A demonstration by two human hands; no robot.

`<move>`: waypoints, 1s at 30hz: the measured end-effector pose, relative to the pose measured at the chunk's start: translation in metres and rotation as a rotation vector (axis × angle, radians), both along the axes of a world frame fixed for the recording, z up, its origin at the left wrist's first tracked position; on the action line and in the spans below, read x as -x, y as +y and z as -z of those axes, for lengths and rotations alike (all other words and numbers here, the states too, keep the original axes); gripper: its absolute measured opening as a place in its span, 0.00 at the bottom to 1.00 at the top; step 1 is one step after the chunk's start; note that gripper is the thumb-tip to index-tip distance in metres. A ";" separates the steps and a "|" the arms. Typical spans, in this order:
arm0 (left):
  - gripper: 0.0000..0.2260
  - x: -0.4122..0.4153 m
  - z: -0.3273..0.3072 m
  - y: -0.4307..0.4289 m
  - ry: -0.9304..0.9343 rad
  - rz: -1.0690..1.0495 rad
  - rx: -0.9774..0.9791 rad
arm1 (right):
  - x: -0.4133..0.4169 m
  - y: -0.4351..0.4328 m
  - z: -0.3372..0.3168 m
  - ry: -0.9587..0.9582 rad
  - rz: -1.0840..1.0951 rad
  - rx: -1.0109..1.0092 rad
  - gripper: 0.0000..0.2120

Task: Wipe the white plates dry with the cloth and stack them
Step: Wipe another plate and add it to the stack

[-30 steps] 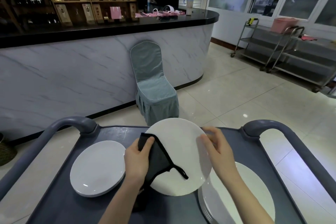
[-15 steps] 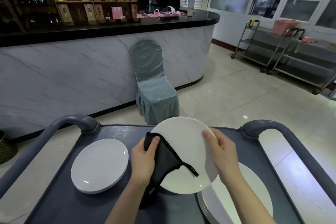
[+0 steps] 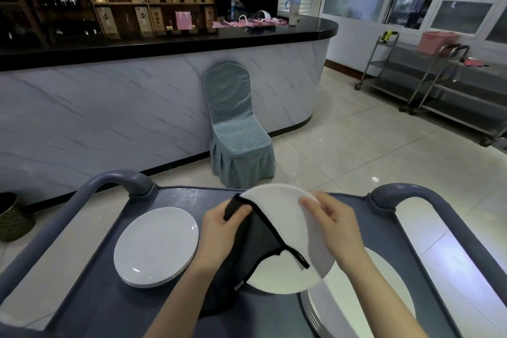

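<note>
**Item:** white plate (image 3: 288, 277), held tilted above the cart (image 3: 90, 307) between two plate stacks.
**Left hand** (image 3: 219, 230): fingers pinch the dark cloth (image 3: 252, 250) over the plate's far-left rim.
**Right hand** (image 3: 334, 225): fingers curled round the right rim.
**Handling:** turn the plate with the right hand, keep the cloth pressed flat, and likely finish on the left stack (image 3: 156, 247).
**Change:** the cloth and left hand now sit higher on the rim than half a second ago, and the right edge blurs.

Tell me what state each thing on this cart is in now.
Held plate, lifted and tilted, between both hands
Cloth, draped across the held plate
Left hand, pinching cloth against plate rim
Right hand, gripping plate's right edge
Left stack, lying flat on cart
Right stack, flat, partly under held plate
</note>
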State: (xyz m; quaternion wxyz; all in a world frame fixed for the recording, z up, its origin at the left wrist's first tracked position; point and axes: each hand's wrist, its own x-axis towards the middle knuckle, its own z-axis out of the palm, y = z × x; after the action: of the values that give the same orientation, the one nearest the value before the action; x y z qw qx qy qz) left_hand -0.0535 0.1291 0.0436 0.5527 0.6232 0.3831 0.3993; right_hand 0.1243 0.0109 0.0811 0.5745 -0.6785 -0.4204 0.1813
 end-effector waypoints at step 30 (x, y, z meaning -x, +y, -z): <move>0.11 -0.006 0.026 -0.004 -0.020 -0.322 0.331 | 0.015 0.002 0.034 0.407 0.150 0.010 0.08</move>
State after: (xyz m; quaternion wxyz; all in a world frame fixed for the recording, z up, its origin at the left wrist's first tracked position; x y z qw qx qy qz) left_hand -0.0479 0.1250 0.0180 0.5803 0.4509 0.5323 0.4202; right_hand 0.1097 0.0131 0.0467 0.6562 -0.6602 -0.2431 0.2730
